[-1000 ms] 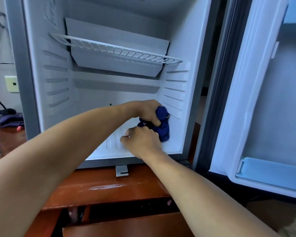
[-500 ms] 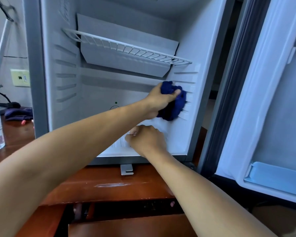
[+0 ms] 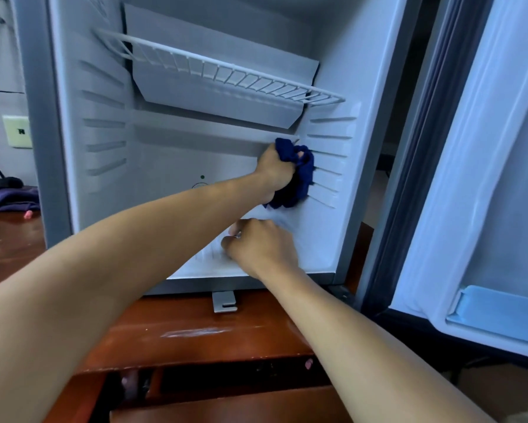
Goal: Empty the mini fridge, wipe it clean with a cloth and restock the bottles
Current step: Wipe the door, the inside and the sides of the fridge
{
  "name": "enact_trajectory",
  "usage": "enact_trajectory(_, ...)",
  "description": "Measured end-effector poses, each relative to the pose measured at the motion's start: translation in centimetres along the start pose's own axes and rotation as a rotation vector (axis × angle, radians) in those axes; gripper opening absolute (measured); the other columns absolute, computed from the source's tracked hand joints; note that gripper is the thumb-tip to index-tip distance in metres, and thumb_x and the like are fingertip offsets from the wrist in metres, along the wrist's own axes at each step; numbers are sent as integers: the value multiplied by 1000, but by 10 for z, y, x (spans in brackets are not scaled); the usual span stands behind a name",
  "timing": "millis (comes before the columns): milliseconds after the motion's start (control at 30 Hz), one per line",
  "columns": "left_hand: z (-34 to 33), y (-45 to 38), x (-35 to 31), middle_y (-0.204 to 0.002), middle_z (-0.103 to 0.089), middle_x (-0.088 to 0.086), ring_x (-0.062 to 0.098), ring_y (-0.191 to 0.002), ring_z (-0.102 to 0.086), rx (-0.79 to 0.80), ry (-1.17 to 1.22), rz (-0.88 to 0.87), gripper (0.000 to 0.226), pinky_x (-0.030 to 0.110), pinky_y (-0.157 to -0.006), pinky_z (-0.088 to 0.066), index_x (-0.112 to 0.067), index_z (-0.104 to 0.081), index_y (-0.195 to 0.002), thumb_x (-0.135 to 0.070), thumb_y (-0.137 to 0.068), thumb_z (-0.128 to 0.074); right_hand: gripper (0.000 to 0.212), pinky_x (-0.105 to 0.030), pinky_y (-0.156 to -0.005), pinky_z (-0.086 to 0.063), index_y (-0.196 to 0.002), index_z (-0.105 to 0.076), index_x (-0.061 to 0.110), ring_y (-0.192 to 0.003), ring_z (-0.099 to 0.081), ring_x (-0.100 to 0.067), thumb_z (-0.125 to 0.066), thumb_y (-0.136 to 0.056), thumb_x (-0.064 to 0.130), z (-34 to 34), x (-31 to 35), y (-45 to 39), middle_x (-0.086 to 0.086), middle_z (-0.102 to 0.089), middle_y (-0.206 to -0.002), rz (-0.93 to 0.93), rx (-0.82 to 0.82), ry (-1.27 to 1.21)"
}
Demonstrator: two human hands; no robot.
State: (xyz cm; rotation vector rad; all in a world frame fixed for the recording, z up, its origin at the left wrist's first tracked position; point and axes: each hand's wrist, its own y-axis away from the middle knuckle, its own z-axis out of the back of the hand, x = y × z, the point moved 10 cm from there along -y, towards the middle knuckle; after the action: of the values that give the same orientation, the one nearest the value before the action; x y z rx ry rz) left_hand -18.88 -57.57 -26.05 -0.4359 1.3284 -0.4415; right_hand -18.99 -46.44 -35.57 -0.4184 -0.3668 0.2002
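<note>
The mini fridge (image 3: 104, 132) stands open with no bottles inside. My left hand (image 3: 276, 172) grips a bunched dark blue cloth (image 3: 304, 175) and presses it against the ribbed right inner wall, just below the white wire shelf (image 3: 226, 74). My right hand (image 3: 262, 245) rests on the fridge floor near the front right corner, fingers curled, with nothing visible in it. No bottle is clearly in view.
The fridge door (image 3: 485, 178) hangs open to the right, with a pale blue door shelf (image 3: 501, 312) low on it. The fridge sits on a reddish wooden table (image 3: 195, 331). A purple cloth (image 3: 12, 198) and a wall outlet (image 3: 18, 131) are at the left.
My left hand has carried the blue cloth up from the floor's right rear corner onto the right wall. My right hand has stayed on the fridge floor.
</note>
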Motion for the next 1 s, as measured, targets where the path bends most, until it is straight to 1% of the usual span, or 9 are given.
enact_trajectory(200, -22, 47, -49, -93, -57, 10, 20, -80, -50, 198, 41, -188, 14, 28, -63, -49, -2, -54, -97, -10, -97, -65, 23, -37, -84, -51, -93, -68, 20, -93, -62, -29, -51, -87, 35, 1, 1, 5, 1, -70, -95, -19, 59, 12)
enact_trajectory(300, -33, 57, -60, -119, -56, 14, 25, -109, -58, 205, -160, -287, 61, 34, -95, -51, -15, -56, -126, -41, -77, -82, 26, -38, -76, -49, -84, -63, 12, -81, -57, -30, -51, -89, 34, 4, 0, 7, -2, -65, -84, -25, 30, -14)
enact_trajectory(367, -35, 51, -55, -119, -55, 21, 27, -110, -58, 228, -153, -310, 61, 36, -100, -49, -20, -57, -122, -43, -72, -84, 27, -37, -77, -47, -92, -66, 14, -87, -58, -30, -50, -91, 36, 1, 0, 7, -1, -68, -91, -23, 48, 3)
enact_trajectory(533, -10, 14, -28, -110, -58, 15, 18, -95, -57, 161, 62, -209, 45, 14, -79, -49, 3, -53, -129, 15, -87, -63, 30, -38, -89, -53, -107, -69, 25, -103, -63, -29, -53, -85, 37, 1, 2, 1, 0, -72, -109, -12, 28, 3)
enact_trajectory(600, -1, -2, -5, -113, -59, 16, 18, -97, -56, 107, -57, -144, 43, 13, -77, -48, 5, -52, -134, 17, -93, -55, 30, -39, -87, -54, -107, -70, 26, -100, -62, -30, -54, -85, 38, 2, 0, 1, 0, -72, -107, -7, 11, -12)
enact_trajectory(700, -1, -10, 1, -111, -67, 8, 17, -96, -61, 150, -323, -165, 27, 18, -81, -50, -16, -62, -118, -1, -96, -61, 28, -40, -85, -54, -106, -71, 27, -97, -61, -29, -55, -86, 38, 4, 1, 1, 0, -72, -104, 16, 6, -4)
enact_trajectory(833, -19, 22, -3, -75, -39, 2, 12, -68, -35, 287, -316, -164, 44, 10, -54, -37, -15, -44, -75, 26, -89, -45, 28, -37, -85, -52, -107, -72, 28, -99, -64, -30, -56, -86, 39, 6, 3, 4, -2, -72, -106, 4, -13, 13)
enact_trajectory(933, -38, 48, 10, -69, -57, 3, 8, -60, -53, 473, -358, -75, 20, 16, -56, -48, -7, -59, -79, 4, -91, -71, 27, -37, -78, -43, -105, -70, 22, -103, -64, -34, -52, -90, 36, 6, 4, 4, -5, -71, -109, -9, -20, 29)
enact_trajectory(1000, -49, 68, 8, -82, -71, 9, 15, -73, -68, 628, -379, 45, 17, 35, -73, -63, -7, -66, -90, -10, -87, -82, 24, -36, -74, -44, -96, -66, 18, -96, -65, -36, -49, -89, 33, 6, 4, 5, -7, -70, -99, -25, -30, 21)
